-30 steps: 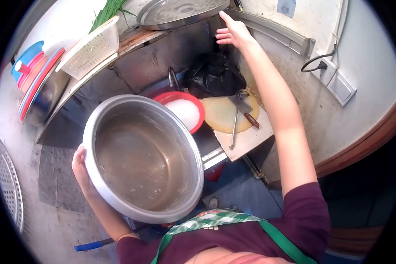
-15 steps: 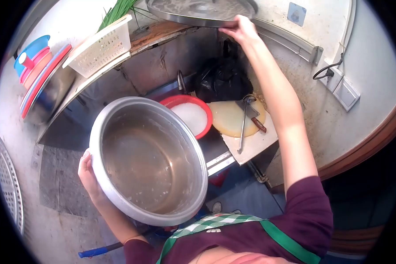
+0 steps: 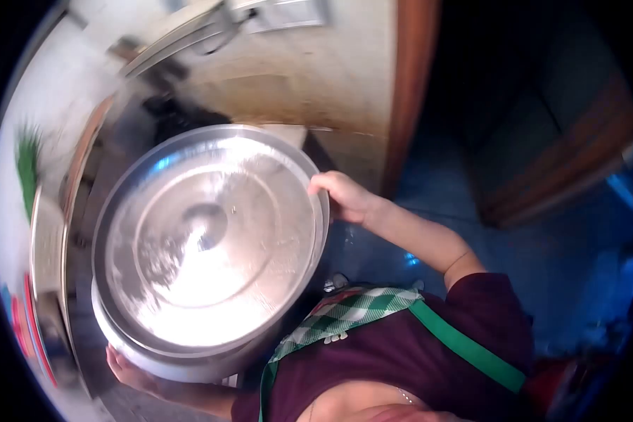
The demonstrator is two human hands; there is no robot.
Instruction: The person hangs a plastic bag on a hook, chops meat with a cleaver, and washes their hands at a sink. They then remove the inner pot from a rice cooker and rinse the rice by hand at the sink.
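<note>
A wide round metal pot lid (image 3: 218, 274) lies over the mouth of the big metal pot (image 3: 172, 371), whose rim shows only along the lower left. The lid's face is shiny and wet-looking, with ring-shaped ridges. At the lid's right edge, my right hand (image 3: 348, 198) is closed, thumb on top and the other fingers underneath. My left hand (image 3: 128, 369) grips the pot's outer wall at the lower left, its fingers partly hidden. What is inside the pot is covered.
Behind the lid sits a blurred black plastic bag (image 3: 172, 116) by the stained wall. Green stalks (image 3: 28, 165), a white basket (image 3: 47, 239) and colourful basins (image 3: 29, 327) line the left. On the right, a wooden door frame (image 3: 411, 91) borders a dark floor area (image 3: 443, 246).
The lid has come down from the back wall onto the pot, covering its mouth. My view has turned to the right, toward the doorway, with the pot still held by my left hand.
</note>
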